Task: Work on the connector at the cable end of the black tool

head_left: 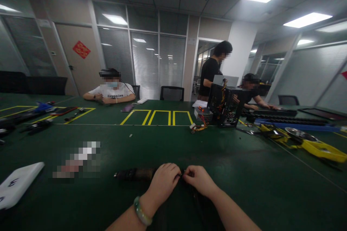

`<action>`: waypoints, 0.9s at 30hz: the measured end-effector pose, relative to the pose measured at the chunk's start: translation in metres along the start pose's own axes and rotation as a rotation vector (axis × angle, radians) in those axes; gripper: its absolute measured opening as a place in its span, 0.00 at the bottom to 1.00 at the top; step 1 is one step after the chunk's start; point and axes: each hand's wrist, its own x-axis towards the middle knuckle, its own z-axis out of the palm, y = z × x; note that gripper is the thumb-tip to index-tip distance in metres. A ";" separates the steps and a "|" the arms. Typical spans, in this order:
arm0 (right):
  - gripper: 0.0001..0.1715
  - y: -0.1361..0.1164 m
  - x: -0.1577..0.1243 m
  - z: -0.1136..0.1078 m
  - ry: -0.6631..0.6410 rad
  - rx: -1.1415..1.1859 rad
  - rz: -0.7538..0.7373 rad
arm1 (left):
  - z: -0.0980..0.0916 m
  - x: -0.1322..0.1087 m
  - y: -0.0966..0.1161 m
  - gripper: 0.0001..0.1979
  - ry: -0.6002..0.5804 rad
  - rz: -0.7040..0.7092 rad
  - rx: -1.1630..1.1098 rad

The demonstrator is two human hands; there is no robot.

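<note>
In front of me on the green table, a dark, long, roughly cylindrical thing lies with a small metal tip pointing left. My left hand rests over its right end and hides it, with thumb and fingertips pinched together. Close beside it, my right hand is closed in a pinch too, its fingertips almost meeting the left ones. Something small and dark shows between the two hands, too small to name. Below my right hand a dark, thin strip runs toward me, hard to make out.
A white box-like object lies at left, near a blurred patch. Ahead stand a black open computer case and a power supply with loose cables. Yellow parts lie right, dark tools left. Several people are around the table.
</note>
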 end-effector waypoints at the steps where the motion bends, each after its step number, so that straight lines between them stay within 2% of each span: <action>1: 0.07 0.000 0.000 0.000 -0.003 -0.002 -0.002 | 0.000 0.000 0.000 0.06 0.002 0.001 0.000; 12: 0.07 0.004 -0.001 0.000 -0.006 0.018 0.002 | -0.003 0.001 0.004 0.05 -0.026 -0.057 0.019; 27: 0.07 0.004 0.001 0.001 0.003 -0.016 0.010 | -0.003 0.000 0.003 0.05 -0.019 -0.048 0.025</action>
